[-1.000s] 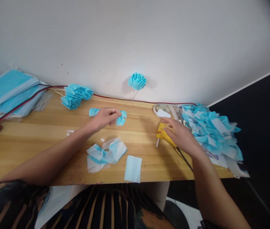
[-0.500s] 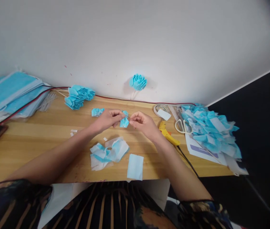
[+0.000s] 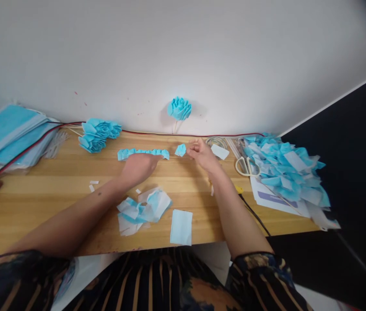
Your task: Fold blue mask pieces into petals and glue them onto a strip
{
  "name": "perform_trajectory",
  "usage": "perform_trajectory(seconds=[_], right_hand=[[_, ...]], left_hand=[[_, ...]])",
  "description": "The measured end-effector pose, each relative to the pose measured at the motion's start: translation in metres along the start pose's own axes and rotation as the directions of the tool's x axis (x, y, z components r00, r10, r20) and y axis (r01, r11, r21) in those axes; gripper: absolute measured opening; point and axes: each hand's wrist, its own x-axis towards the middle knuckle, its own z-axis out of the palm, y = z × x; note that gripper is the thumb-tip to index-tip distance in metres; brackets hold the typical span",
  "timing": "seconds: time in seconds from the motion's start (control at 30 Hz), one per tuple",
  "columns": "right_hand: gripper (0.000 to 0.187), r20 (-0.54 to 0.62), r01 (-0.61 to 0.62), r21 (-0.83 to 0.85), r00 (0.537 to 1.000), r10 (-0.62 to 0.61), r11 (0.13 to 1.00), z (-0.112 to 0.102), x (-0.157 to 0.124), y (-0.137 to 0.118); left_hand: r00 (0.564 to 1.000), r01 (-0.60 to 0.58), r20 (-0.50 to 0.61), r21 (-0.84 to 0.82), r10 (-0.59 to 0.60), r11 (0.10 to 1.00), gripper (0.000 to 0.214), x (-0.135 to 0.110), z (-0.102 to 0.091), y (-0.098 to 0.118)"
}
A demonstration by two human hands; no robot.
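A row of folded blue petals [image 3: 131, 154], cut from mask-like fabric, lies across the middle of the table. Over its right part is my left hand [image 3: 140, 167], back upward, a finger stretched toward the row's right end; its other fingers are mostly hidden. Just right of the row, a single blue petal [image 3: 180, 150] is at the fingertips of my right hand [image 3: 201, 154], whose fingers are curled in a pinch at its right edge. Below my hands are crumpled blue and white fabric pieces [image 3: 157, 205] and a flat pale-blue rectangle [image 3: 181, 227].
Blue flowers on sticks [image 3: 97, 134] lie at the left; another flower [image 3: 179, 108] leans on the wall. Masks [image 3: 14, 129] are stacked far left. Scissors [image 3: 247, 166], a white card [image 3: 219, 151] and a heap of blue pieces [image 3: 286, 172] are at the right. My forearm mostly hides the yellow glue gun [image 3: 239, 189].
My left hand has let go of the single petal and moved down-left, uncovering the row. The petal and my right hand have shifted up and right. The view has tilted slightly.
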Motion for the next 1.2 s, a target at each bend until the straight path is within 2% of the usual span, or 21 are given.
perform_trajectory(seconds=[0.1,0.2,0.47,0.97,1.2], right_hand=[[0.037,0.097,0.010,0.024,0.995,-0.012,1.000,0.001,0.004,0.005],[0.039,0.145,-0.008,0.065,0.989,-0.002,0.998,0.001,0.007,0.012],[0.038,0.182,-0.016,0.073,0.983,0.002,0.997,0.006,0.017,0.024],[0.037,0.242,0.004,0.052,0.970,-0.017,0.999,0.018,0.024,0.027],[0.038,0.262,0.002,-0.002,0.965,-0.001,1.000,0.018,0.026,0.026]], left_hand=[[0.999,-0.033,0.028,0.068,0.031,0.997,0.045,0.004,0.002,0.003],[0.998,-0.035,0.056,0.106,0.029,0.994,0.045,0.008,0.002,0.004],[0.992,-0.039,0.124,0.125,0.024,0.991,0.040,0.010,0.000,0.005],[0.993,-0.072,0.104,0.088,0.063,0.994,0.036,0.013,0.012,-0.003],[0.993,-0.038,0.116,0.100,0.027,0.994,0.037,0.014,0.012,-0.002]])
